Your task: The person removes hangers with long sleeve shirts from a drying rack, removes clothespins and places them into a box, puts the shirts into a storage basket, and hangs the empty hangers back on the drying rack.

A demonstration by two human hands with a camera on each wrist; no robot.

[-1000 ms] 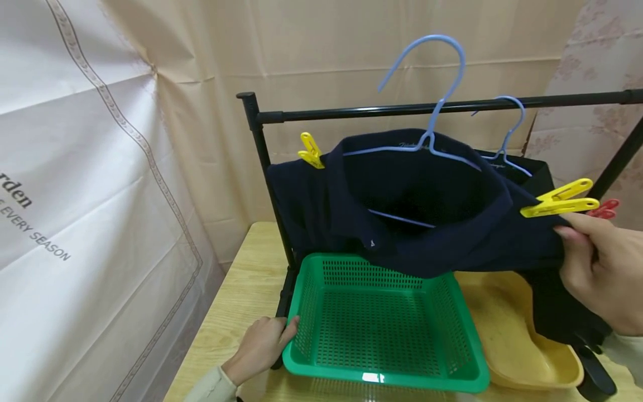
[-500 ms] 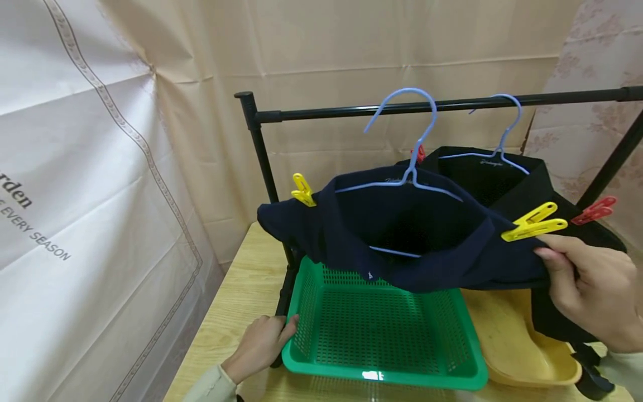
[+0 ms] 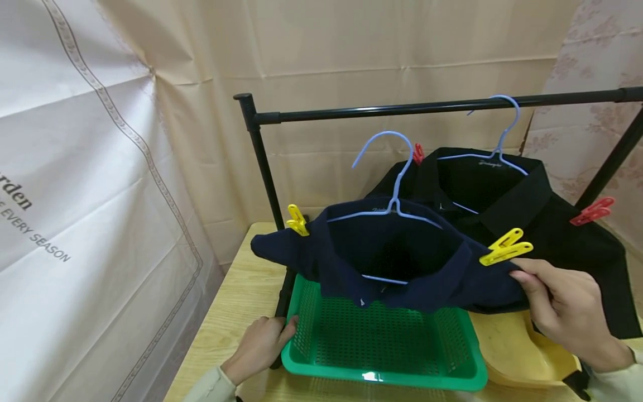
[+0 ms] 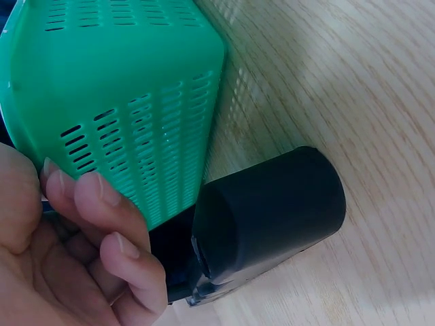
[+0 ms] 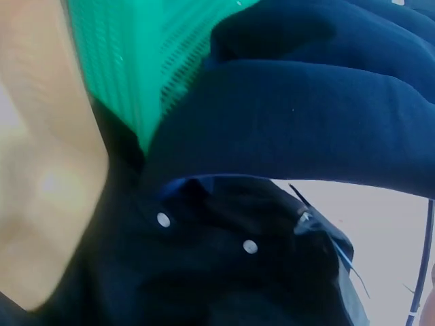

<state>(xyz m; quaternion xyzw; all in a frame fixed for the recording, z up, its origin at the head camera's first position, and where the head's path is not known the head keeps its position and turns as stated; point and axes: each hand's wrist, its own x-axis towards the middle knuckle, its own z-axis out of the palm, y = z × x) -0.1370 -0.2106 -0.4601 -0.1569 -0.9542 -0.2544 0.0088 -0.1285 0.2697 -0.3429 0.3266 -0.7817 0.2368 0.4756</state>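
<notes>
My right hand (image 3: 570,312) pinches one shoulder of a navy collared shirt (image 3: 432,293), which hangs on a blue hanger (image 3: 397,192). The hanger's hook is off the rail, below and in front of it. Yellow clothespins (image 3: 504,251) clip both shoulders. Under the shirt stands a green perforated basket (image 3: 377,381), its back part hidden by the cloth. At the basket's left rim my left hand (image 3: 262,343) grips with the thumb over the edge; its curled fingers (image 4: 92,193) show against the outer wall in the left wrist view.
A black shirt (image 3: 557,234) with red clothespins (image 3: 593,212) hangs by a blue hanger (image 3: 507,131) on the black rail (image 3: 351,113). A yellow tray (image 3: 527,374) sits right of the basket. The rack's black foot (image 4: 272,214) lies beside the basket on the wooden table (image 3: 236,279).
My right hand has lowered the navy shirt and its hanger away from the rail, down and leftward over the basket. The black shirt behind shows more. My left hand has stayed put.
</notes>
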